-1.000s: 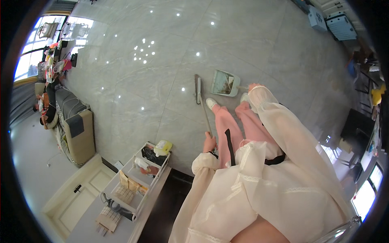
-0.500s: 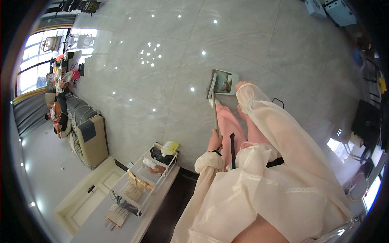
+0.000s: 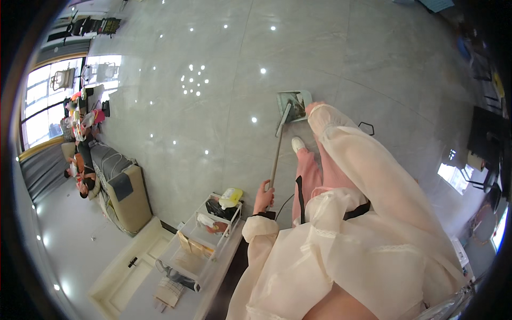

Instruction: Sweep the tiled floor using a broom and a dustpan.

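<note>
My left hand (image 3: 263, 197) is closed round the upper part of a long-handled broom (image 3: 277, 154), whose handle slants up and to the right. Its grey head (image 3: 287, 113) lies over the lower left part of a pale green dustpan (image 3: 304, 97) on the floor, hiding the bristles. Dark debris shows inside the dustpan. My right hand (image 3: 312, 108) is at the dustpan's right edge and appears to grip it; the loose cream sleeve hides most of the fingers. My white shoe (image 3: 298, 143) stands just below the dustpan.
Grey glossy tiles make up the floor (image 3: 224, 80). At lower left, a white rack (image 3: 213, 234) with bags and boxes stands on a counter. A beige sofa (image 3: 130, 200) is farther left, with people (image 3: 80, 170) near it. Dark furniture (image 3: 488, 136) lines the right side.
The broom head has moved from upright at the dustpan's left edge to over its pan. My left hand has shifted left and nearer to me, tilting the handle. My right hand stays at the dustpan.
</note>
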Demonstrator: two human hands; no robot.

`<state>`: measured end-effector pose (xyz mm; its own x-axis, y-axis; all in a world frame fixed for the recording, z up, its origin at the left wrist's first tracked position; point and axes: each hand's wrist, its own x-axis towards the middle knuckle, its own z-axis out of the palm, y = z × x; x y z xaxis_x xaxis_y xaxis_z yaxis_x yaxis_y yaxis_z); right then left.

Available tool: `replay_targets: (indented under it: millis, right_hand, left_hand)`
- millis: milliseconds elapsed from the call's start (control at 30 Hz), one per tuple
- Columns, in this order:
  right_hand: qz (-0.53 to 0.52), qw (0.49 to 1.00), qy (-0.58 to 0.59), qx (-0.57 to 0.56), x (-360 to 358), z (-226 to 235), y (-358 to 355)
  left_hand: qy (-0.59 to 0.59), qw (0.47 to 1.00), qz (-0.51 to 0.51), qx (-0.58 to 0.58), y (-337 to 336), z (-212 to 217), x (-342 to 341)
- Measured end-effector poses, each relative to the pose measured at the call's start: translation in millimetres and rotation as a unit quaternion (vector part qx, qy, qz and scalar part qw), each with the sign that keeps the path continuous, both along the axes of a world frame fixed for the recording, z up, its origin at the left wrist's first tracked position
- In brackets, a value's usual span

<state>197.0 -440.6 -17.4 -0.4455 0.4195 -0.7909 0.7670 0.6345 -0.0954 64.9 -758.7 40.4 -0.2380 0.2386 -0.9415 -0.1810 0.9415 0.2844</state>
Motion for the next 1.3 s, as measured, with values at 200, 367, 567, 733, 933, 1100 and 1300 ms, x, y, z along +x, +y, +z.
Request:
replay_targets:
  millis: [200, 367, 567, 733, 933, 1100, 1300]
  right_hand:
    - [-0.022, 0.998, -0.029, 0.052, 13.2, -2.5, -10.9]
    - [-0.071, 0.993, -0.070, 0.067, 32.0, 0.2, -33.8]
    - [-0.112, 0.982, -0.086, 0.126, 79.8, 17.0, -58.5]
    - [-0.181, 0.968, -0.116, 0.127, 112.3, 48.2, -86.1]
    - [-0.220, 0.958, -0.094, 0.158, 139.0, 74.9, -125.9]
    - [-0.270, 0.946, -0.152, 0.096, 173.3, 49.2, -135.6]
    - [-0.327, 0.929, -0.155, 0.078, 195.0, 39.1, -146.9]
  left_hand:
    - [-0.048, 0.992, 0.120, 0.013, -74.5, -1.5, -26.5]
    - [0.008, 0.983, 0.174, 0.052, -120.5, -27.2, -38.3]
    - [0.088, 0.977, 0.186, 0.063, -140.9, -71.2, -66.4]
    - [0.084, 0.971, 0.219, 0.039, -142.1, -92.8, -94.6]
    - [0.052, 0.964, 0.256, 0.052, -132.8, -101.7, -97.6]
    - [0.034, 0.954, 0.293, 0.043, -108.3, -111.3, -70.3]
    - [0.065, 0.976, 0.191, 0.077, -84.8, -120.6, -30.6]
